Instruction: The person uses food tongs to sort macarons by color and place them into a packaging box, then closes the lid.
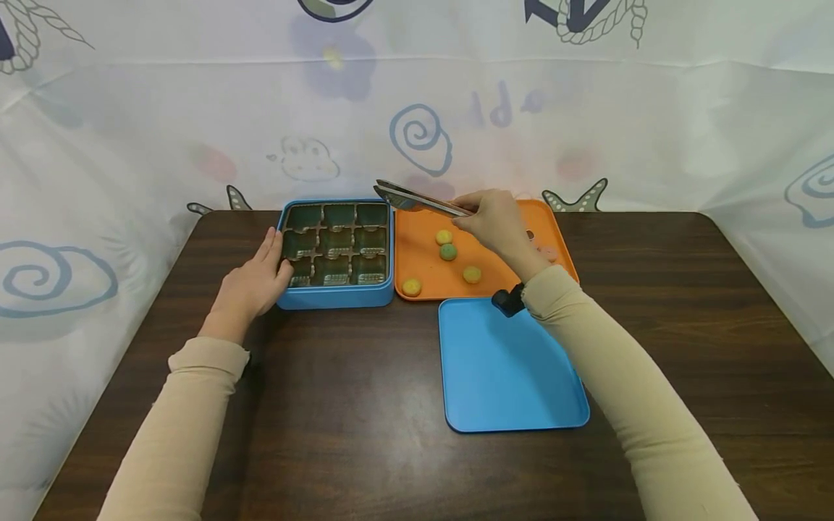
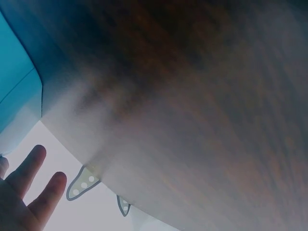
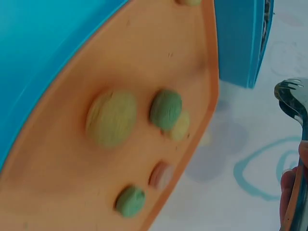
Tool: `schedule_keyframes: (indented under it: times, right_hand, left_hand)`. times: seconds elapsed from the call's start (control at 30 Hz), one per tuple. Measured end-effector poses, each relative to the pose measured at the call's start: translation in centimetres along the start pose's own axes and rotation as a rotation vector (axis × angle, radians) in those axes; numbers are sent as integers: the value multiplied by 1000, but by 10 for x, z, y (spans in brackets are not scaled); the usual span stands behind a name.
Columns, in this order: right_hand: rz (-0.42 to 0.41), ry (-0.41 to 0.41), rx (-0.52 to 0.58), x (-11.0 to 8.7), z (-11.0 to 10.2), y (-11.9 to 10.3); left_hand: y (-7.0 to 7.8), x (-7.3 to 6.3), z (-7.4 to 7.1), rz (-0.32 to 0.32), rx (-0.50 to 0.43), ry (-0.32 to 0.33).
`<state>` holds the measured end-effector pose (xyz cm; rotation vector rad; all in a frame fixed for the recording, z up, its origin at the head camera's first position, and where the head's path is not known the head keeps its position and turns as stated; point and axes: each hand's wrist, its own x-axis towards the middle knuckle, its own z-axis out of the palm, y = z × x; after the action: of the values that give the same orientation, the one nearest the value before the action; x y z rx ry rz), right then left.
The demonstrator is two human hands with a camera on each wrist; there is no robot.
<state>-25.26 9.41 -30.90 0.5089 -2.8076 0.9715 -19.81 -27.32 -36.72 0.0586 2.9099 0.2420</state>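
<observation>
My right hand (image 1: pixel 491 221) grips metal tongs (image 1: pixel 423 199) above the back of an orange tray (image 1: pixel 423 264). In the right wrist view the tongs' scalloped tip (image 3: pixel 291 98) shows, and I see no macaron between its ends. Yellow macarons (image 1: pixel 472 274), a green macaron (image 1: pixel 447 252) and pinkish ones (image 1: pixel 550 254) lie on the tray, some partly behind my right arm. My left hand (image 1: pixel 254 286) rests with extended fingers along the left side of a blue box (image 1: pixel 335 297). Inside that box sits a dark insert (image 1: pixel 335 242) divided into several square compartments.
A blue lid-like tray (image 1: pixel 511 376) lies in front of the orange tray, under my right forearm. Everything stands on a dark wooden table (image 1: pixel 339 405). A printed white cloth (image 1: pixel 260 130) hangs behind the table's back edge.
</observation>
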Motion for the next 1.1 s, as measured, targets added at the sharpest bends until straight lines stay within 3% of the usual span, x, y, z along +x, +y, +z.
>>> schedule_keyframes:
  times: [0.43, 1.1]
  right_hand:
    - [35, -22, 2, 12, 35, -20]
    - [146, -100, -24, 11, 51, -22]
  left_hand:
    - [0, -2, 0, -2, -2, 15]
    - [2, -3, 2, -8, -25, 14]
